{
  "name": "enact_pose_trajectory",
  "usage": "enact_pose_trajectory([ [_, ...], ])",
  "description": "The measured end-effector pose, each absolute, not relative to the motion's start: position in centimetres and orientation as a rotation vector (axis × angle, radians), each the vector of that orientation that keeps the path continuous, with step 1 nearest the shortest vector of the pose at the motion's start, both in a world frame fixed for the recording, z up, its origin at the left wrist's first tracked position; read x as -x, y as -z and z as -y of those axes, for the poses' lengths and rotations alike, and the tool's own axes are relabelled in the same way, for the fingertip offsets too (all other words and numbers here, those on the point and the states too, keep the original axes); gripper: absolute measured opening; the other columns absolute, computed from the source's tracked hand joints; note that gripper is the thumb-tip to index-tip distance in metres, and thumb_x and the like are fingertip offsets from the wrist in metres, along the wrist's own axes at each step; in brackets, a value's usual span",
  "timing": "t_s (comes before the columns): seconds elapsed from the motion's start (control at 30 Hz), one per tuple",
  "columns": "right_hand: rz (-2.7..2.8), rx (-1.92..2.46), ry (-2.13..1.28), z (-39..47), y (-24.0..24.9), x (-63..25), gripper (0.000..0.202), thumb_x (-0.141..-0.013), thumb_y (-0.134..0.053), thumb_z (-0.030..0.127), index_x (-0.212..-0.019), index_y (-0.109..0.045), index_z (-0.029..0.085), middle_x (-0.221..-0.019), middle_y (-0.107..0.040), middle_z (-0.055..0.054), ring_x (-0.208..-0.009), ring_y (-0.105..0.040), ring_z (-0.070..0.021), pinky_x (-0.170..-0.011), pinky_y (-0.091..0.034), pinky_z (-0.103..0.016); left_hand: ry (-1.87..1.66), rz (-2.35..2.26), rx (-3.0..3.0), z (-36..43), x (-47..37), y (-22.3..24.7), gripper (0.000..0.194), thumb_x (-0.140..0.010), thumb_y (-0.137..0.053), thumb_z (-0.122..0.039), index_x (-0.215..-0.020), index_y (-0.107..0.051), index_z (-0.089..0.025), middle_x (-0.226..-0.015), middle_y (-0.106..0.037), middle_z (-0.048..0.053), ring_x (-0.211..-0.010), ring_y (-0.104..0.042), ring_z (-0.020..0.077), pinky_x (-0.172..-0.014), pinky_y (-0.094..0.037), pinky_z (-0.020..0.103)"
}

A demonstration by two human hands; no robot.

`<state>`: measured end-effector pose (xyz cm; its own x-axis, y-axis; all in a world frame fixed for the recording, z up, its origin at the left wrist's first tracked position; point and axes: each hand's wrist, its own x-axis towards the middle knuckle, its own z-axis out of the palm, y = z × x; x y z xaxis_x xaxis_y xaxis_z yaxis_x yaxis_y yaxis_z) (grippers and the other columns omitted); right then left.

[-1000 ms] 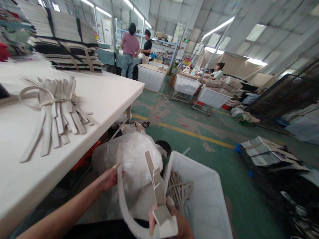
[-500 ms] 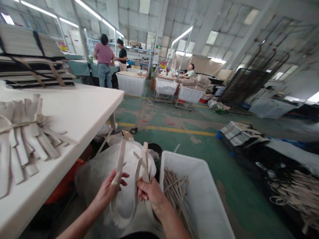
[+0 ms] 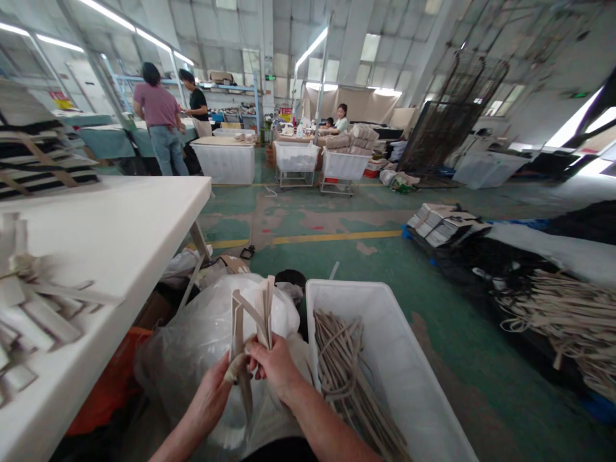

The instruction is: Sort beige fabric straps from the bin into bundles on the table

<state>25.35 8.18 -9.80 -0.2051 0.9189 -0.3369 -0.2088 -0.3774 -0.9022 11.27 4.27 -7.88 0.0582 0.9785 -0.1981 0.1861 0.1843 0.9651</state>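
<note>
Several beige fabric strips [image 3: 262, 311] stand upright in my right hand [image 3: 276, 367], its fingers closed round their lower part. Close beside it, my left hand [image 3: 217, 386] pinches another beige strip [image 3: 237, 324], which has a bend at its top and runs across toward the right-hand ones. Something pale covers the left thumb tip. Strip ends dangle below the hands, in front of a clear plastic bag [image 3: 192, 340] with white contents. Just right of my hands stands a white plastic bin [image 3: 385, 359] with many long beige strips [image 3: 344, 366] in it.
On the left, a white table [image 3: 144, 212] bears a tied bundle of pale strips [image 3: 38, 308] and stacked strapped material [image 3: 43, 154]. At right lie strapped bundles [image 3: 443, 224] and heaped cords [image 3: 568, 308]. Several people work farther back, near wheeled white bins [image 3: 296, 157].
My hands have come together, the left moving in beside the right. The left strip, apart before, now leans near the right-hand bunch. The view has turned slightly right.
</note>
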Motion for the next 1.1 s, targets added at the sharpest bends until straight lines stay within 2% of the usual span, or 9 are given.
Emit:
enact_pose_trajectory([
  [0.07,0.889,1.164,-1.697,-8.6,9.2,-26.4,0.054,-0.064,-0.078,0.05,-0.099,-0.066,0.012,-0.048,-0.056,0.006,-0.035,-0.039,-0.0056,-0.038,-0.034,-0.019,-0.842,-1.34,-1.241,-3.8,-10.5,7.9,0.051,-0.079,-0.06,-0.071,-0.083,-0.068,-0.021,-0.078,-0.068,0.007,-0.076,-0.061,0.0257,-0.075,-0.05,0.033],
  [0.17,0.9,1.05,-1.766,-9.6,8.0,-28.0,0.073,-0.061,-0.083,0.047,-0.121,-0.062,0.011,-0.051,-0.058,0.007,-0.036,-0.038,-0.0056,-0.041,-0.038,-0.021,-0.702,-1.231,-1.257,-2.7,-9.9,8.0,0.052,-0.084,-0.054,-0.07,-0.094,-0.069,-0.022,-0.074,-0.068,0.005,-0.073,-0.061,0.0237,-0.071,-0.05,0.031],
  [0.23,0.986,1.015,-1.793,-10.2,7.4,-28.6,0.068,-0.059,-0.085,0.047,-0.114,-0.066,0.011,-0.052,-0.058,0.007,-0.038,-0.041,-0.0062,-0.041,-0.037,-0.021,-0.606,-1.166,-1.243,-1.9,-9.9,8.3,0.051,-0.086,-0.051,-0.069,-0.098,-0.067,-0.022,-0.066,-0.064,0.003,-0.064,-0.057,0.0207,-0.064,-0.047,0.029],
  [0.3,1.091,1.033,-1.777,-10.6,6.9,-28.9,0.051,-0.061,-0.084,0.049,-0.094,-0.07,0.012,-0.051,-0.057,0.005,-0.04,-0.043,-0.0068,-0.04,-0.034,-0.02,-0.539,-1.136,-1.22,-1.4,-10.0,8.4,0.051,-0.088,-0.05,-0.069,-0.097,-0.066,-0.021,-0.064,-0.062,0.002,-0.06,-0.055,0.0189,-0.06,-0.046,0.028],
  [0.43,1.242,1.053,-1.701,-10.3,6.6,-28.8,0.038,-0.071,-0.077,0.05,-0.067,-0.063,0.015,-0.05,-0.055,0.004,-0.04,-0.044,-0.0069,-0.04,-0.033,-0.019,-0.576,-1.163,-1.238,-2.1,-10.8,7.9,0.048,-0.086,-0.054,-0.067,-0.094,-0.065,-0.021,-0.077,-0.067,0.005,-0.069,-0.06,0.0211,-0.066,-0.049,0.029],
  [0.7,1.446,1.107,-1.416,-8.7,5.0,-29.3,0.018,-0.081,-0.066,0.031,-0.072,-0.062,0.017,-0.056,-0.059,0.003,-0.049,-0.054,-0.011,-0.049,-0.041,-0.021,-0.651,-1.376,-1.563,-3.9,-12.3,7.2,0.035,-0.089,-0.055,-0.055,-0.077,-0.066,-0.024,-0.072,-0.068,0.007,-0.069,-0.061,0.0246,-0.066,-0.045,0.03],
  [0.93,1.364,1.264,-1.22,-9.1,5.1,-33.0,0.029,-0.081,-0.066,0.039,-0.062,-0.059,0.017,-0.05,-0.057,0.002,-0.041,-0.046,-0.0086,-0.042,-0.036,-0.02,-0.421,-1.442,-1.686,-1.5,-12.4,10.3,0.028,-0.09,-0.054,-0.047,-0.074,-0.063,-0.026,-0.071,-0.069,0.004,-0.068,-0.065,0.0241,-0.065,-0.045,0.028],
  [1.03,1.142,1.329,-1.059,-9.8,4.3,-36.6,0.033,-0.077,-0.069,0.042,-0.058,-0.06,0.017,-0.049,-0.058,0.0,-0.04,-0.045,-0.0086,-0.039,-0.035,-0.02,-0.386,-1.438,-1.726,-0.8,-11.2,12.1,0.03,-0.09,-0.049,-0.048,-0.081,-0.066,-0.026,-0.081,-0.073,0.004,-0.08,-0.069,0.0252,-0.075,-0.05,0.029],
  [1.1,0.986,1.371,-0.909,-10.1,3.3,-39.5,0.034,-0.074,-0.071,0.044,-0.057,-0.061,0.016,-0.049,-0.06,-0.001,-0.038,-0.044,-0.0085,-0.038,-0.035,-0.02,-0.414,-1.432,-1.661,-0.6,-9.6,13.6,0.035,-0.091,-0.044,-0.05,-0.098,-0.069,-0.027,-0.098,-0.076,0.004,-0.095,-0.07,0.0256,-0.085,-0.053,0.031],
])
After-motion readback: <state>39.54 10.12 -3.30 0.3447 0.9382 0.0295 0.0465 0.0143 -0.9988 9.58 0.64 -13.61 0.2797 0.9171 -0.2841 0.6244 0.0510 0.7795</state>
